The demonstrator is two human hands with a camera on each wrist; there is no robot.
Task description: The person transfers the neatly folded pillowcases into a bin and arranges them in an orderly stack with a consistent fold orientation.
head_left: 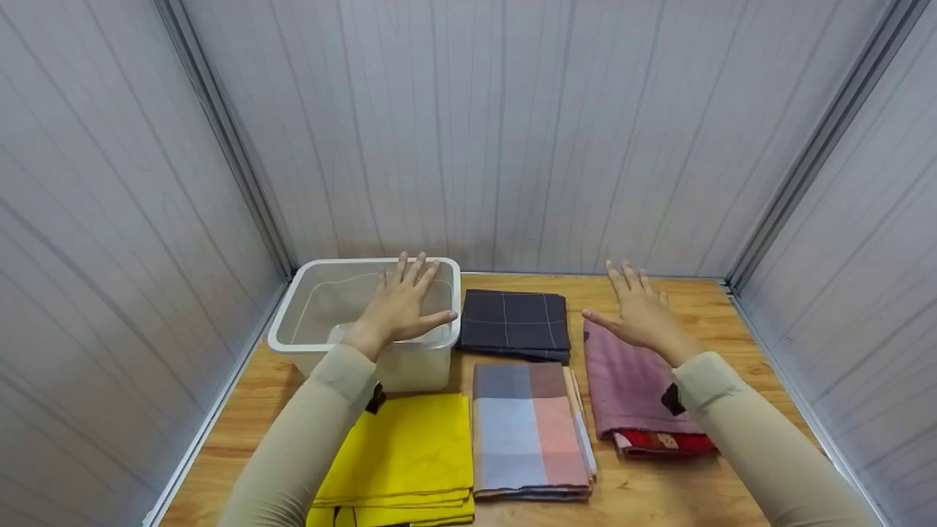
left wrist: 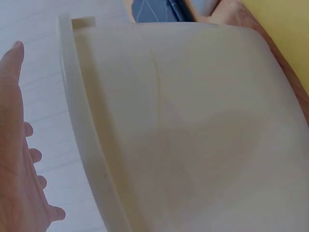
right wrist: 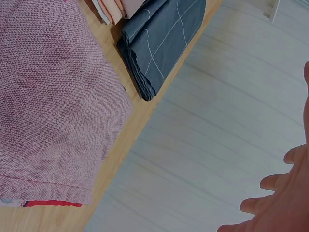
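My left hand (head_left: 404, 302) hovers flat, fingers spread, over the white plastic bin (head_left: 293, 316) at the back left; its palm (left wrist: 14, 159) shows beside the bin wall (left wrist: 183, 135). My right hand (head_left: 638, 307) is held open with straight fingers above the far end of a folded pink cloth (head_left: 629, 380), and its fingertips (right wrist: 270, 203) show empty. Neither hand holds anything. A folded dark grey cloth (head_left: 514, 322) with thin white lines lies between the hands.
A yellow folded cloth (head_left: 406, 457) lies at the front left of the wooden table (head_left: 703, 300), with a checked grey-and-pink cloth (head_left: 528, 432) beside it. A red patterned cloth (head_left: 662, 441) peeks from under the pink one. Grey panel walls enclose three sides.
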